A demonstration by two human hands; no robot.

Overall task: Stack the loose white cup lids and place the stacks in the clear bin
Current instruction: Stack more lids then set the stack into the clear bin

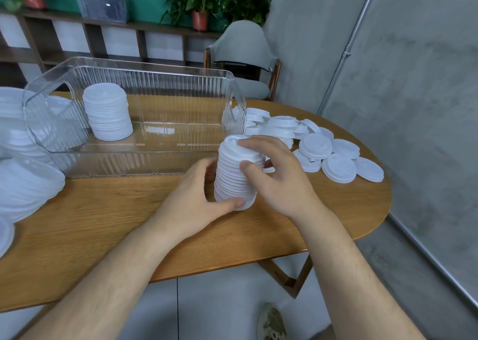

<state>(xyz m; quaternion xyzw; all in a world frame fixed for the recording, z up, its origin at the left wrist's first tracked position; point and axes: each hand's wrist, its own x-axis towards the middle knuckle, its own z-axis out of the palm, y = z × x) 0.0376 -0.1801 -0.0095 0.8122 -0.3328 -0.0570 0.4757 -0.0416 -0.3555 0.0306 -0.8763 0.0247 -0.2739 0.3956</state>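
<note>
Left edge: I see more white lids heaped there, blurred, outside the bin.
Done: one finished stack stands upright inside the clear bin, left part.
Left hand: clamped round the base of the new stack.
New stack: centre of frame, before the bin's near wall; long axis almost vertical, tops upward.
Right hand: grips its top.
Left to do: I judge much; loose lids lie at right.

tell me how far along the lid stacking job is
Done: one finished stack stands inside the clear bin. In hand: the left hand and right hand grip a second stack in front of the bin. Left: a pile of loose lids lies to the right, more lids at the left edge.
</note>
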